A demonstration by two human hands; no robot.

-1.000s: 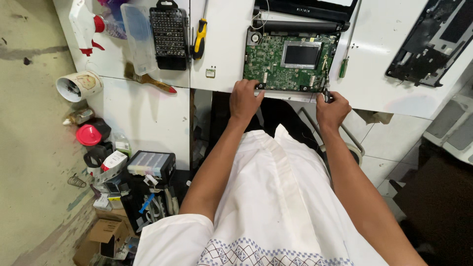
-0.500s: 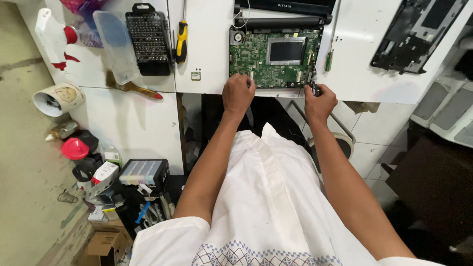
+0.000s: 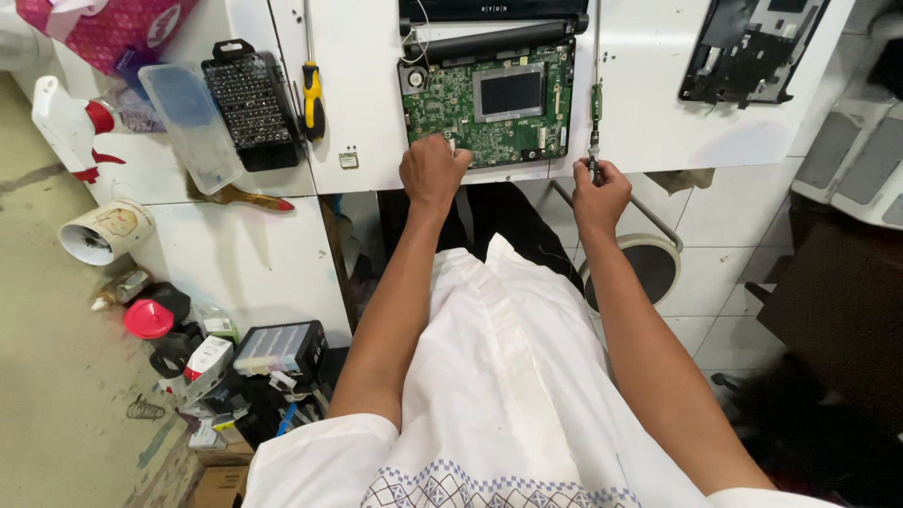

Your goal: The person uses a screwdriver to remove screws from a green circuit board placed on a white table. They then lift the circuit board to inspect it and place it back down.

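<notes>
An opened laptop base with a green circuit board (image 3: 489,99) lies at the near edge of a white table (image 3: 649,132). My left hand (image 3: 431,169) rests on the board's near left corner, fingers curled against it. My right hand (image 3: 600,193) is closed around the handle of a small screwdriver (image 3: 594,127) with a green grip, which lies along the board's right side. Whether my left hand pinches anything is hidden.
A yellow-handled screwdriver (image 3: 311,94), a black bit set (image 3: 249,99) with a clear lid (image 3: 191,122) and a black laptop shell (image 3: 752,47) lie on the table. A spray bottle (image 3: 66,127), paper cup (image 3: 102,230), red-capped items and boxes crowd the floor at left.
The view has tilted and closed in on the table. My right hand moved from the board's near right corner out to the screwdriver at its right side. My left hand stays at the board.
</notes>
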